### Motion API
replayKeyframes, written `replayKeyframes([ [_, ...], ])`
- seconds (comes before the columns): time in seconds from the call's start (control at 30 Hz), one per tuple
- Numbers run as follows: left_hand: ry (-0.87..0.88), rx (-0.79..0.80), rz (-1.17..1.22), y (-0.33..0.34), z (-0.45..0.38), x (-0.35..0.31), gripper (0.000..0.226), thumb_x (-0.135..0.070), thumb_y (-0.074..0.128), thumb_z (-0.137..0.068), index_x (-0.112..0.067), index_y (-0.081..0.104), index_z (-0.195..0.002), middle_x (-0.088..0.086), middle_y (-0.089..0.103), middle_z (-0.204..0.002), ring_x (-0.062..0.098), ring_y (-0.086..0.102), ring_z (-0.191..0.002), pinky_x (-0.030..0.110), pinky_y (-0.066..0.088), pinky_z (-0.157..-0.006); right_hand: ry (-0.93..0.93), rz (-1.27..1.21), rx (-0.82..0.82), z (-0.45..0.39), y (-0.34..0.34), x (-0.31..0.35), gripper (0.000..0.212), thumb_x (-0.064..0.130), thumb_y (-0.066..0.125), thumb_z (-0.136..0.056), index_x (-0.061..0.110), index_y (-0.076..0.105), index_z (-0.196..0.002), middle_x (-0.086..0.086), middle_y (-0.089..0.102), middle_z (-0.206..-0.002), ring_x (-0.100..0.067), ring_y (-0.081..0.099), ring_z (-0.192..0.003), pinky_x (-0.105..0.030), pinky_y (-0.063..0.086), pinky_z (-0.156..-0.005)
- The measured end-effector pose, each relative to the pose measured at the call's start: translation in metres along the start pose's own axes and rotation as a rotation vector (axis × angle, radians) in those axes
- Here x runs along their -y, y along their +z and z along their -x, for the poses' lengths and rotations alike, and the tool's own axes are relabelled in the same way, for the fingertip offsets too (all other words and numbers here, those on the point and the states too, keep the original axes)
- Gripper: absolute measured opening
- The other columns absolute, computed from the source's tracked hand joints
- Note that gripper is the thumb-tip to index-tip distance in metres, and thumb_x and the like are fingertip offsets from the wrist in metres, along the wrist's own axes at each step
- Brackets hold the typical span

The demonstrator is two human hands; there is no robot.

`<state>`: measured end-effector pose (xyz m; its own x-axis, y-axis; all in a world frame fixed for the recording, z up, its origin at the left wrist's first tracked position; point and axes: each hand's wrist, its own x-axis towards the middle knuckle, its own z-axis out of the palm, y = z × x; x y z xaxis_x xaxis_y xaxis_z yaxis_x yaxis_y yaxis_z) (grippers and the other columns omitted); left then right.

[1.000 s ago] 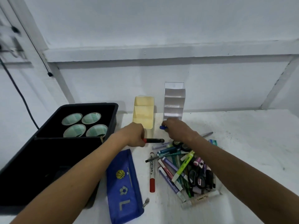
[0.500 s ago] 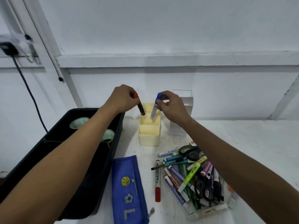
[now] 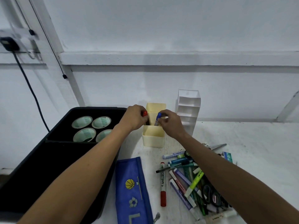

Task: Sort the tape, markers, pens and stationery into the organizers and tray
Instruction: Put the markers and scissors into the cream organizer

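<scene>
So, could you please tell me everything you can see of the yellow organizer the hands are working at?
The yellow organizer is a pale, matte, plastic-looking box, standing upright on the white table between the black tray and the white organizer. Its compartments step upward toward the wall. The left hand lowers a red-capped marker and the right hand a blue-capped marker into a rear compartment; the front one looks empty.

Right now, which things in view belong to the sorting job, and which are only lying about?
Belong to the job:
- red-capped marker in left hand
- blue-capped marker in right hand
- cream plastic organizer
- white tiered organizer
- black tray holding tape rolls
- heap of pens and markers

Only lying about:
- black wall cable
</scene>
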<state>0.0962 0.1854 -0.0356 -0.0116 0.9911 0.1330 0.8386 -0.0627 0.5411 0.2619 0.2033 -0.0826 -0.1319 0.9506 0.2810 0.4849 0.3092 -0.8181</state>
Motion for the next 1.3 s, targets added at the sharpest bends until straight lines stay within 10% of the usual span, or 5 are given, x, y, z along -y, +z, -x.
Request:
replayKeyframes([
  [0.47,-0.065,-0.064,0.171,0.031,0.002,0.023,0.024,-0.021,0.068,-0.086,-0.012,0.071,-0.107,0.003,0.071,-0.099,0.015,0.064,-0.091,0.022,0.048,-0.079,-0.014,0.137,-0.058,0.006,0.014,-0.007,0.028,0.018,0.070,-0.082,0.009,0.068,-0.108,-0.010,0.063,-0.102,-0.012,0.052,-0.085,-0.005,0.032,-0.068],
  [0.63,-0.132,-0.109,0.247,0.039,0.006,0.026,0.027,-0.023,0.069,-0.085,-0.014,0.069,-0.111,0.004,0.070,-0.104,0.017,0.064,-0.095,0.029,0.052,-0.084,0.010,0.170,-0.047,0.008,0.022,-0.010,0.028,0.020,0.068,-0.084,0.012,0.067,-0.110,-0.009,0.065,-0.112,-0.026,0.056,-0.105,-0.034,0.042,-0.094],
  [1.1,-0.162,-0.110,0.192,0.032,0.021,0.015,0.042,-0.022,0.062,-0.091,-0.011,0.056,-0.131,0.012,0.063,-0.117,0.021,0.061,-0.096,0.023,0.043,-0.075,0.017,0.185,0.134,0.010,0.009,0.004,0.042,0.011,0.063,-0.087,0.008,0.057,-0.128,-0.010,0.062,-0.124,-0.023,0.056,-0.114,-0.017,0.034,-0.091],
  [1.3,0.000,-0.301,-0.003,0.023,0.049,-0.013,0.041,-0.019,0.055,-0.090,-0.009,0.050,-0.130,0.016,0.049,-0.122,0.030,0.056,-0.101,0.036,0.047,-0.081,-0.018,0.206,0.202,0.033,-0.028,0.005,0.035,0.016,0.064,-0.086,0.015,0.061,-0.121,-0.003,0.067,-0.104,-0.012,0.058,-0.078,-0.024,0.047,-0.079],
])
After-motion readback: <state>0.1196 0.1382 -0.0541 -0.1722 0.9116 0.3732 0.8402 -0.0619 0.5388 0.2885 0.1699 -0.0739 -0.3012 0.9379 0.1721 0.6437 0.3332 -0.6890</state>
